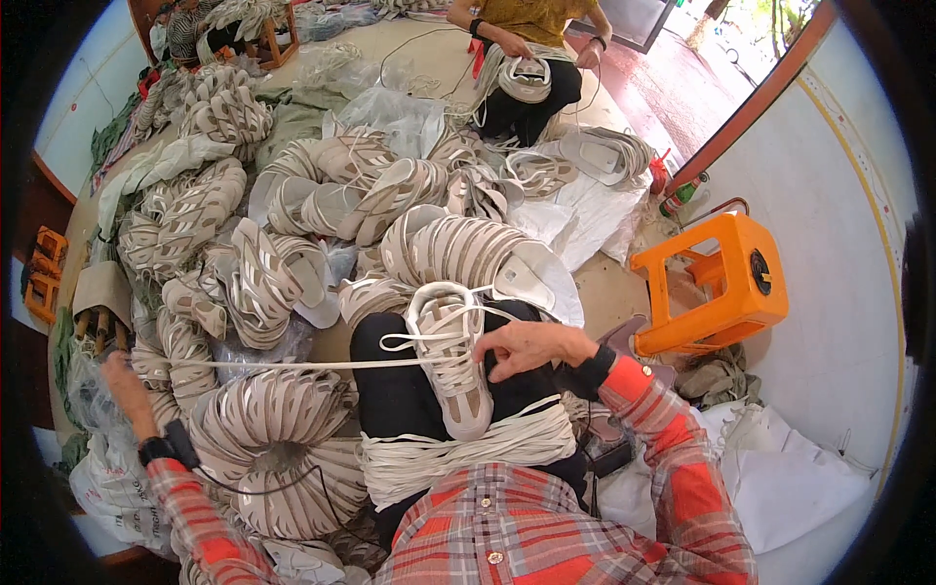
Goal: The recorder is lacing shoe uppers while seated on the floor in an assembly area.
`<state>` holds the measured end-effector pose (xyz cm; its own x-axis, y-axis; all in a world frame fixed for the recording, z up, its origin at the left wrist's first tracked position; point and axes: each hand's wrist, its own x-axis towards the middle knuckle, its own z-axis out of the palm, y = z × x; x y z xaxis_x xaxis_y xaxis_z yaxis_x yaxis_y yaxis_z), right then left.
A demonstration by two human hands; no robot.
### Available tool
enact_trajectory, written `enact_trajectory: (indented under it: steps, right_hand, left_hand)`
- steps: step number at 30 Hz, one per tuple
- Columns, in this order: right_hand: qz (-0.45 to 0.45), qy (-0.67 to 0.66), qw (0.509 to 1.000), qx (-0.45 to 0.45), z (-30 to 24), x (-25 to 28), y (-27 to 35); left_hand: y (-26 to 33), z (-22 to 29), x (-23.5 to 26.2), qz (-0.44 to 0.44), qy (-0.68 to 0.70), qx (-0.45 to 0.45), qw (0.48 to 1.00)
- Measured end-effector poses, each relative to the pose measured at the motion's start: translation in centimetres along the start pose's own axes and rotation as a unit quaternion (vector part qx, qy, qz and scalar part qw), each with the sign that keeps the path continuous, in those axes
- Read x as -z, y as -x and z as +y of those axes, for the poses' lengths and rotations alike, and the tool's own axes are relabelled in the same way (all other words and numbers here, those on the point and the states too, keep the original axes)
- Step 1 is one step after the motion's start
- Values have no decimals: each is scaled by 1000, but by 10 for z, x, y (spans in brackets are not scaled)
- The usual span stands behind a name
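Note:
A beige and white shoe upper (pixel 462 390) lies on my lap, toe toward me, with a white lace threaded through it and a loose loop standing over its left side. One shoelace (pixel 312 366) runs taut from the eyelets to the far left, where my left hand (pixel 132 390) is closed on its end with the arm stretched out. At the right edge of the upper, my right hand (pixel 526 349) has its fingers curled against the material; the fingertips are partly hidden. Across my thighs lies a thick bundle of white laces (pixel 468 439).
Coiled stacks of shoe uppers (pixel 278 453) lie at my left, with more piles (pixel 468 249) ahead. An orange plastic stool (pixel 717 283) stands at the right, near a green bottle (pixel 682 195). White sacking (pixel 770 478) lies at lower right. Across from me sits another person (pixel 531 58) handling an upper.

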<state>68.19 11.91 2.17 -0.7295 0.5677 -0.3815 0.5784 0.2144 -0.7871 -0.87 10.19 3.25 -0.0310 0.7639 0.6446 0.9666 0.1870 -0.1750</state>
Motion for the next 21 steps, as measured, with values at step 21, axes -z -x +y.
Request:
enact_trajectory:
  steps: [21]
  right_hand:
    - [316, 82, 945, 11, -9, -81, -18]
  left_hand:
    - [68, 409, 76, -224, 442, -164, 853]
